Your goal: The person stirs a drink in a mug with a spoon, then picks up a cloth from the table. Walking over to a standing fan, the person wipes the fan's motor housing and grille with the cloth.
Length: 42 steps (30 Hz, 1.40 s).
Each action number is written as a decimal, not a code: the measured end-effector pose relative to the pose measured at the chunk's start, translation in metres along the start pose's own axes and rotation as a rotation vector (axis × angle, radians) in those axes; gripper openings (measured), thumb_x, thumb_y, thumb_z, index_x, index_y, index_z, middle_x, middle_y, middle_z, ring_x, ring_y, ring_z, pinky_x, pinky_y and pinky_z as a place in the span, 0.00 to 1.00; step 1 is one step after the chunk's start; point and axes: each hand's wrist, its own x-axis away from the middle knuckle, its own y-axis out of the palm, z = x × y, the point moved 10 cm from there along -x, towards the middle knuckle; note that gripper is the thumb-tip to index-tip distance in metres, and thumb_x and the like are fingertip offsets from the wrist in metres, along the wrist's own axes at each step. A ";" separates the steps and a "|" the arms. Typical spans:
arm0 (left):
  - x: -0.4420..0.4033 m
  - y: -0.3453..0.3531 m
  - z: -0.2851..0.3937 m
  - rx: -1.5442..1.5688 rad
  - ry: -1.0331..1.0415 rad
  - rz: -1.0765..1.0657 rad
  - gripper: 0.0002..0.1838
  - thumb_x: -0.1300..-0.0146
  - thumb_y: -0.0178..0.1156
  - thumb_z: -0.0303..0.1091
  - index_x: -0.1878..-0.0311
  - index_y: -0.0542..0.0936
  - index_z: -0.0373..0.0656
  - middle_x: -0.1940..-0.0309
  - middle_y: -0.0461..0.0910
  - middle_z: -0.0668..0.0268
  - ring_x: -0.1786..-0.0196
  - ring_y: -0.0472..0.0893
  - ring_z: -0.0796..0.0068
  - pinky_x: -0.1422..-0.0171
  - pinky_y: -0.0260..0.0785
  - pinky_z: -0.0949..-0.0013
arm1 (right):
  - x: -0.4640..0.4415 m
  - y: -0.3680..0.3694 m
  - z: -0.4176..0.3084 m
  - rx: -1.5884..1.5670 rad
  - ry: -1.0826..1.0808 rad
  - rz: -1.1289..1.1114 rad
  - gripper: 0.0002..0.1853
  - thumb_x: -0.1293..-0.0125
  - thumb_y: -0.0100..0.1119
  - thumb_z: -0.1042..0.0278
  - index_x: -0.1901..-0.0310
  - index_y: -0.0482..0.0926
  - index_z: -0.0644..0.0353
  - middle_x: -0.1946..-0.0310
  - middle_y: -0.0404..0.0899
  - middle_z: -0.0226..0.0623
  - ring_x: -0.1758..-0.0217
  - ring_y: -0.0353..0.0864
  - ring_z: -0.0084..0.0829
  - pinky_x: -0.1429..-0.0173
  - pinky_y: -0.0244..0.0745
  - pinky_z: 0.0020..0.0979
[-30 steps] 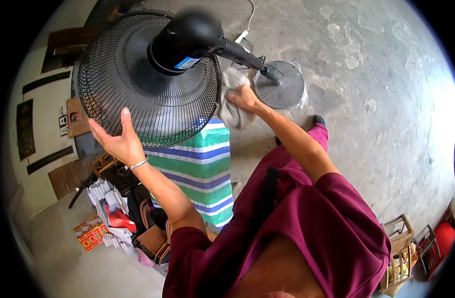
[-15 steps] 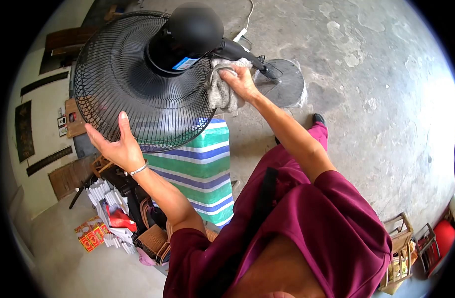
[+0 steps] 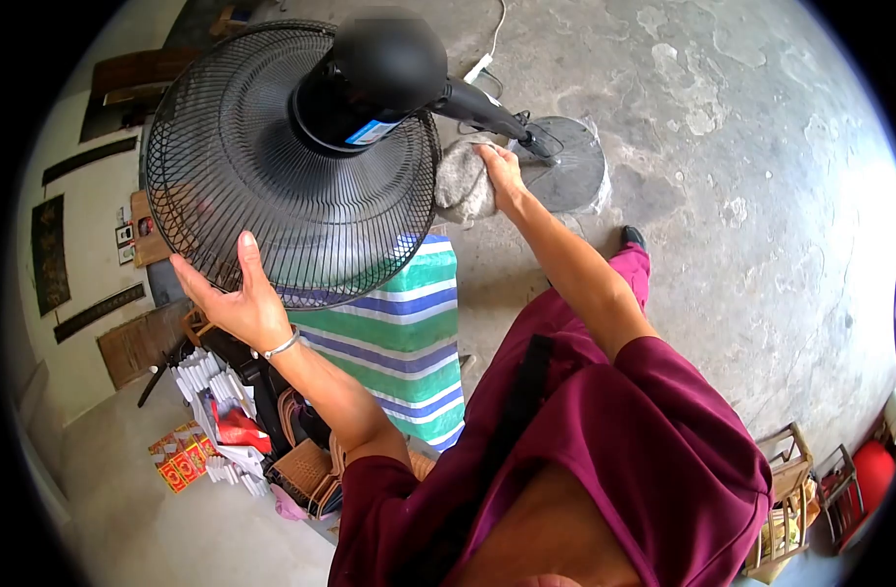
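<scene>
A black standing fan (image 3: 301,166) fills the upper left, its round wire cage facing away and its motor housing towards me. My left hand (image 3: 243,303) is at the cage's lower left edge, thumb and fingers spread; whether the fingertips bear on the wires is hard to tell. In my right hand (image 3: 504,178) is a grey cloth (image 3: 465,181), bunched at the right rim of the cage. The fan's pole slants down to a round base (image 3: 565,166) on the floor.
A table with a green, blue and white striped cover (image 3: 399,333) stands below the fan. Papers (image 3: 213,382) and a woven basket (image 3: 306,470) lie at the lower left. A white power strip (image 3: 478,67) is behind the fan. Wooden chairs (image 3: 788,479) stand at the lower right.
The right hand moved the cloth up and onto the cage's back, then back right to its rim. The fan shifted slightly. My left hand stayed near the lower left edge.
</scene>
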 end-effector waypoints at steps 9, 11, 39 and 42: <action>0.001 0.000 0.000 -0.013 -0.030 -0.007 0.43 0.48 0.69 0.44 0.37 0.61 0.27 0.37 0.63 0.46 0.35 0.65 0.58 0.31 0.54 0.63 | -0.013 -0.031 0.026 0.340 0.139 0.153 0.13 0.40 0.57 0.67 0.60 0.76 0.70 0.69 0.80 0.40 0.68 0.81 0.32 0.62 0.77 0.32; -0.001 -0.001 0.002 -0.026 -0.020 0.004 0.42 0.48 0.69 0.44 0.37 0.62 0.27 0.37 0.64 0.46 0.35 0.65 0.58 0.31 0.54 0.63 | -0.025 -0.031 0.032 0.106 0.145 0.135 0.10 0.41 0.56 0.69 0.61 0.77 0.67 0.69 0.81 0.40 0.71 0.81 0.33 0.65 0.77 0.33; -0.004 0.005 -0.005 0.084 -0.039 -0.005 0.41 0.48 0.70 0.40 0.36 0.61 0.28 0.37 0.63 0.48 0.36 0.65 0.61 0.33 0.58 0.64 | 0.012 0.008 0.048 -0.264 0.443 -0.177 0.14 0.38 0.51 0.67 0.55 0.74 0.68 0.60 0.80 0.46 0.57 0.81 0.41 0.48 0.76 0.41; -0.005 0.003 -0.002 -0.019 -0.040 -0.019 0.42 0.48 0.70 0.40 0.36 0.61 0.29 0.38 0.64 0.49 0.37 0.65 0.61 0.34 0.58 0.64 | 0.007 0.005 0.052 -0.302 0.421 -0.219 0.15 0.37 0.51 0.65 0.55 0.74 0.68 0.60 0.80 0.45 0.57 0.81 0.41 0.48 0.76 0.42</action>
